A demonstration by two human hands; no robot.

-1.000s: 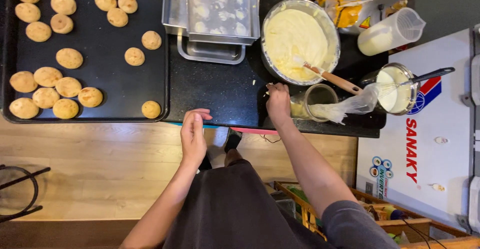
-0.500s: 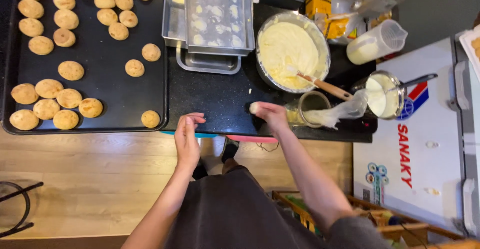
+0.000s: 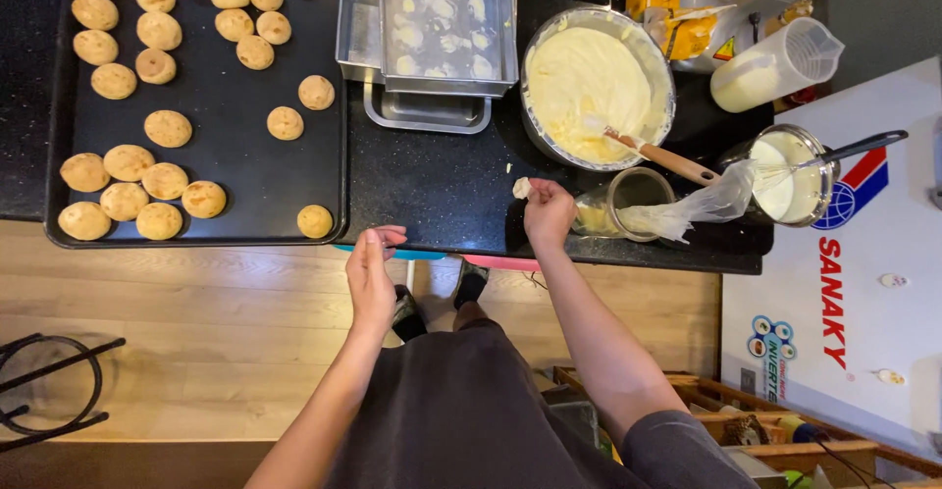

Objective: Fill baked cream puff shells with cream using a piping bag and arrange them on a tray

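My right hand (image 3: pixel 548 212) rests on the black counter (image 3: pixel 442 190) and pinches a small white lump (image 3: pixel 521 188) at its fingertips. Just to its right a glass (image 3: pixel 638 190) holds a clear piping bag (image 3: pixel 687 212) with pale cream in it. Behind them a metal bowl (image 3: pixel 667 87) of yellow-white cream has a wooden-handled spatula (image 3: pixel 653 155) in it. My left hand (image 3: pixel 373 268) hovers at the counter's front edge with loosely curled fingers and nothing in it. The nearest round puff (image 3: pixel 315 220) lies on the black baking tray (image 3: pixel 245 155).
Several baked puffs fill the tray's left and back. Stacked metal pans (image 3: pixel 432 28) smeared with cream stand behind. A metal cup (image 3: pixel 790 175) of cream and a plastic jug (image 3: pixel 775 65) sit far right. A white chest freezer (image 3: pixel 863 303) adjoins the counter; a wooden crate (image 3: pixel 746 420) stands on the floor.
My right hand has drawn left, away from the glass and piping bag, and now shows a white lump at its fingertips. The left hand has stayed at the counter edge.
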